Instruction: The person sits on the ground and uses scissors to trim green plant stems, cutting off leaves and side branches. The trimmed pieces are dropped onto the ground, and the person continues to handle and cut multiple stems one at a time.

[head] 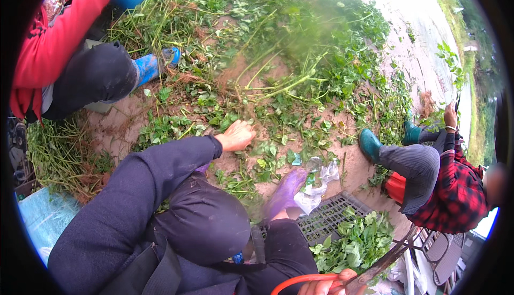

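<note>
My left hand reaches out over the leaf-strewn ground, fingers extended and loosely spread, with nothing seen in it. Just beyond it, a motion-blurred plant with green stems and reddish roots lies or moves over the pile. At the bottom edge, my right hand is partly cut off, its fingers around an orange-red curved handle. What that handle belongs to is out of view. A brown branch-like piece of wood runs up from beside this hand. Cut leafy greens lie on a black plastic crate nearby.
A person in a red top sits at upper left, near stacked stems. Another in a checked shirt sits at right, holding a plant. My purple shoe rests beside a crumpled plastic bag. A chair stands at lower right.
</note>
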The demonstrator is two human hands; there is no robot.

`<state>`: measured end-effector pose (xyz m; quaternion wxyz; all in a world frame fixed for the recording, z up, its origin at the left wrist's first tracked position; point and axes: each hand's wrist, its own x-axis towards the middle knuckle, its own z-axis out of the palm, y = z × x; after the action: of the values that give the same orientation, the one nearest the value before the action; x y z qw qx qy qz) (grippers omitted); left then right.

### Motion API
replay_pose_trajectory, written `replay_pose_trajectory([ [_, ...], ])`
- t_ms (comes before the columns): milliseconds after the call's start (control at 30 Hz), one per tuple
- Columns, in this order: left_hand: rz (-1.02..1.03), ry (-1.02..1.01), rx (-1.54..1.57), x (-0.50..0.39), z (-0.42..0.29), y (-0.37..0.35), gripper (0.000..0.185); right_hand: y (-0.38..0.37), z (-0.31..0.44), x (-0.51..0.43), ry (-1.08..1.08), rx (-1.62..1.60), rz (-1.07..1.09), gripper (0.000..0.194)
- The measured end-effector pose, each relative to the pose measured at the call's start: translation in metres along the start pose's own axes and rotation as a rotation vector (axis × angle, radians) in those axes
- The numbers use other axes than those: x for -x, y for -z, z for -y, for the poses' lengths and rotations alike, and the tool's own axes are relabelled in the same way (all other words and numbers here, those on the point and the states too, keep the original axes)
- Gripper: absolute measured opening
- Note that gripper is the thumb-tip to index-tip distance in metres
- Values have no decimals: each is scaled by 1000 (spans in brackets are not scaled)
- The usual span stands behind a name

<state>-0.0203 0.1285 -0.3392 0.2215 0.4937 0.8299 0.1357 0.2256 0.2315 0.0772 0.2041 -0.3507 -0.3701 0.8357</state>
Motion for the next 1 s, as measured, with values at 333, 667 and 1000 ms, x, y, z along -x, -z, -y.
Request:
replay_pose_trajectory([
  [333, -265, -79, 20, 107, 16, 53, 10, -9, -2, -2, -8, -41, 158, 42],
  [667, -184, 152, 71, 144, 3, 95, 53, -18, -7, -8, -19, -13, 168, 40],
  [1000, -408, 69, 225, 48, 6, 89, 40, -14, -1, -4, -50, -20, 187, 38],
])
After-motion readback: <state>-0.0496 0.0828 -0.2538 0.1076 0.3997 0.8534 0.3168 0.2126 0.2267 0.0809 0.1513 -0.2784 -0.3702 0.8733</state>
